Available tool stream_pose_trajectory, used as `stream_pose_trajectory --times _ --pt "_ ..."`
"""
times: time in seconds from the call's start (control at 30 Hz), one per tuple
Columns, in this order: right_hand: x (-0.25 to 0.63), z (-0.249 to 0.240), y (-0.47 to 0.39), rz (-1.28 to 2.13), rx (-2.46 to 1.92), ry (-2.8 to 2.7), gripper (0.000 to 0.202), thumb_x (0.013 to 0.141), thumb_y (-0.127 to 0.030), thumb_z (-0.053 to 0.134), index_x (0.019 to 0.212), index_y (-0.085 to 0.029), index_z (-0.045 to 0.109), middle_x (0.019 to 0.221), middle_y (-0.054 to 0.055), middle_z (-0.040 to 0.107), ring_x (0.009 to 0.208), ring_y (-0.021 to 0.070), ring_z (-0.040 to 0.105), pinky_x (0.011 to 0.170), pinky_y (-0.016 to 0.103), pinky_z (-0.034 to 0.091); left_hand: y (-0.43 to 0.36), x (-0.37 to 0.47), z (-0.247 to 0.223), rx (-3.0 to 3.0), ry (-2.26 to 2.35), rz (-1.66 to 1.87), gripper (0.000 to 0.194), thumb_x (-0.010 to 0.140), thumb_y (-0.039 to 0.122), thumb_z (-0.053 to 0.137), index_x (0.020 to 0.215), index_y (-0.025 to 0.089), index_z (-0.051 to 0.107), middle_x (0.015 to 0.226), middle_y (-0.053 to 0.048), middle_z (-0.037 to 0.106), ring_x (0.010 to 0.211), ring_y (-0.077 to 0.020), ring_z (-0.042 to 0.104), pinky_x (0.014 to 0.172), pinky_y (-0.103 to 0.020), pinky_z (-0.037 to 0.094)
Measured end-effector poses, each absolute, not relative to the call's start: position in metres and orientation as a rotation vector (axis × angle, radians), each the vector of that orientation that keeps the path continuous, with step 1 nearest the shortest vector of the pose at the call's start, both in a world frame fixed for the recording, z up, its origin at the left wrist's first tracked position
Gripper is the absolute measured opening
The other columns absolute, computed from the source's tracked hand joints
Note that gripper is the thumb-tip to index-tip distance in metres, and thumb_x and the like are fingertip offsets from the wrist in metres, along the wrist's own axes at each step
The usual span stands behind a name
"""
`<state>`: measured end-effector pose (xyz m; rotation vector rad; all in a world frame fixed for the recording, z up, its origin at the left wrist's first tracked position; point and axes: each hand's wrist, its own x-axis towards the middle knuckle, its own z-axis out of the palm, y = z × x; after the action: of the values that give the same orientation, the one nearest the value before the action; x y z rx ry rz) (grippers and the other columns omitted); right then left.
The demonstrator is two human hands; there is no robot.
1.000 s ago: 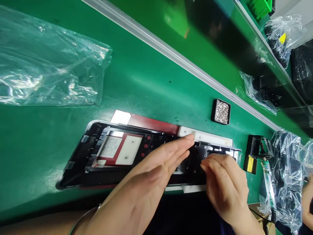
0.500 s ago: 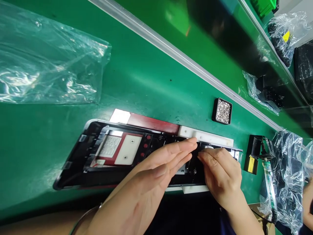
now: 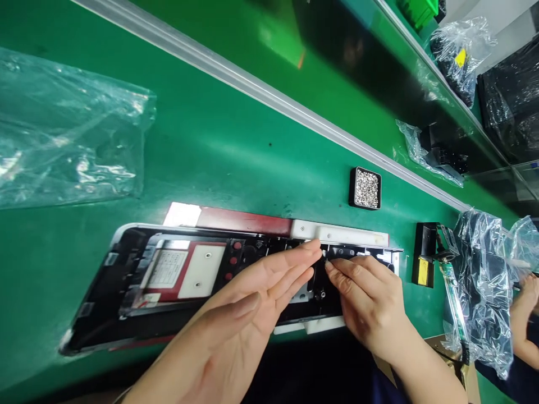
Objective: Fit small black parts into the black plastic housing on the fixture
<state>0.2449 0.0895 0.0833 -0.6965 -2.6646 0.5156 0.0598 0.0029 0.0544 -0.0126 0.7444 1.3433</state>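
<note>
A long black plastic housing (image 3: 101, 286) lies on a dark red fixture (image 3: 244, 219) with white blocks (image 3: 353, 235). Through its window show a white label and a white plate with two holes. My left hand (image 3: 256, 303) is held edge-on over the middle of the housing, fingers stretched out and holding nothing. Just right of its fingertips, my right hand (image 3: 366, 297) is pinched low over the housing's narrower part. Whatever sits between its thumb and forefinger is hidden or too small to name.
Behind the housing stands a small black box (image 3: 366, 189) of tiny metal parts. A clear plastic bag (image 3: 71, 134) lies at left. To the right are a black bracket with a yellow label (image 3: 423, 271), an electric screwdriver (image 3: 455, 303), plastic-wrapped parts (image 3: 484, 297) and another person's hand (image 3: 526, 297).
The whole view has shifted, so the housing and most things appear farther left. My right hand still pinches over the housing, slightly nearer the left fingertips; my left hand stays outstretched.
</note>
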Motion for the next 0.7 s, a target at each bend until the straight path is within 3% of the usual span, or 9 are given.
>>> stream_pose_trajectory --times 0.2,0.4,0.7 --pt "0.247 0.079 0.092 0.638 -0.73 -2.482 0.02 0.11 0.003 0.053 0.125 -0.003 0.064 0.119 0.014 0.065 0.094 0.0241 0.061 0.082 0.035 0.052 -0.006 0.058 0.048 -0.03 0.731 1.357 0.056 0.097 0.047 0.057 0.146 0.022 0.059 0.161 -0.006 0.046 0.159 -0.0382 0.019 0.137 -0.058 0.016" --pt "0.247 0.078 0.085 0.507 -0.717 -2.671 0.025 0.114 -0.003 0.044 0.132 0.001 0.061 0.124 0.016 0.063 0.094 0.0278 0.059 0.074 0.04 0.049 -0.021 0.056 0.044 -0.043 0.689 1.381 0.056 0.103 0.051 0.056 0.148 0.019 0.057 0.164 -0.006 0.041 0.156 -0.0315 0.033 0.126 -0.033 0.043" --pt "0.246 0.072 0.082 0.444 -0.734 -2.689 0.03 0.112 -0.001 0.037 0.127 0.004 0.062 0.123 0.018 0.062 0.099 0.0318 0.057 0.078 0.043 0.051 -0.014 0.055 0.041 -0.005 0.687 1.395 0.055 0.101 0.047 0.06 0.146 0.015 0.059 0.161 -0.008 0.046 0.154 -0.0337 0.036 0.12 -0.035 0.049"
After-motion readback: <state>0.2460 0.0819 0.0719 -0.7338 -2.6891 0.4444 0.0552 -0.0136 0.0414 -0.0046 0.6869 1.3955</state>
